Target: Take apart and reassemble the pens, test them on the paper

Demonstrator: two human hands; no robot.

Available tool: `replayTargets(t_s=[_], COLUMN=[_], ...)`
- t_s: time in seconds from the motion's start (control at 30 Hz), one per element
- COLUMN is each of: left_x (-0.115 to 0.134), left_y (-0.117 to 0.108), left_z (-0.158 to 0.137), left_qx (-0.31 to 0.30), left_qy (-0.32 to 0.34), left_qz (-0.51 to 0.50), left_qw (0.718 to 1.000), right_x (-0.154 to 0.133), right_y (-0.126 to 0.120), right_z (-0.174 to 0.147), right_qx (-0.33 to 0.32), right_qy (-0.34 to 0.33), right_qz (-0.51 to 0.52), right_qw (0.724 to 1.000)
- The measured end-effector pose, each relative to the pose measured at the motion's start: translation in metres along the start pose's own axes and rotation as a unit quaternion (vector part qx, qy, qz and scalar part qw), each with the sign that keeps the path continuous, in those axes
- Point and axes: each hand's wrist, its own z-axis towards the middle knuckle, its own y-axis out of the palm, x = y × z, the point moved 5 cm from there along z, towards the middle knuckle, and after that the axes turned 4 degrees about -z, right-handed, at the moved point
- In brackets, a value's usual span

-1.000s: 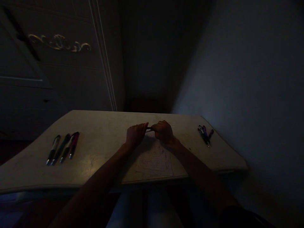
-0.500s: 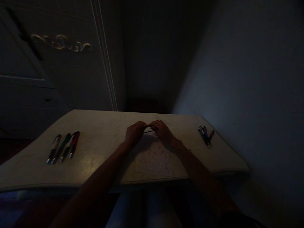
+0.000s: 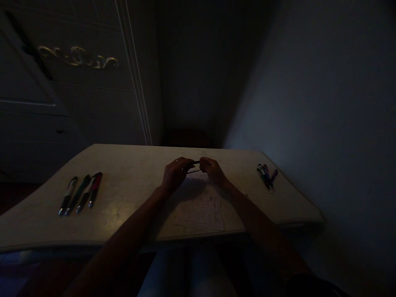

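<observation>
My left hand [image 3: 175,174] and my right hand [image 3: 213,170] meet above the far part of a marked sheet of paper [image 3: 200,211]. Between their fingertips runs a short dark pen [image 3: 196,162], gripped at one end by each hand. Just below it a thin dark stick [image 3: 194,171], perhaps a refill, also spans the gap; its ends are hidden by the fingers. Both hands are closed, and a ring shows on the left one. Dim light hides finer detail of the pen.
Several pens [image 3: 81,194] lie side by side on the left of the pale table [image 3: 133,181]. Another small group of pens [image 3: 265,177] lies at the right, near the wall [image 3: 324,123]. A cabinet [image 3: 93,107] with gilt ornament stands beyond the left side.
My hands have drawn slightly apart, so more of the dark pen shows between the fingertips. The right fingers have curled in more. The whole view has shifted a little.
</observation>
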Motion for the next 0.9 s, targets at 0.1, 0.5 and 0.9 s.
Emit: replayTargets(t_s=[0.1,0.5,0.9], left_x=[0.003,0.002,-0.008], left_y=[-0.001,0.011,0.013], left_z=[-0.001,-0.002,-0.004], left_qx=[0.008,-0.082,-0.126], left_qy=[0.019,-0.019,-0.109], left_qz=[0.031,0.102,0.037], left_qw=[0.999,0.991,0.985], right_x=[0.005,-0.007,-0.004], right_y=[0.003,0.0,-0.007], right_z=[0.001,-0.004,-0.001], right_qx=[0.02,0.062,0.052], right_qy=[0.041,0.031,0.036], right_qz=[0.056,-0.006,-0.02], right_qw=[0.997,0.998,0.998])
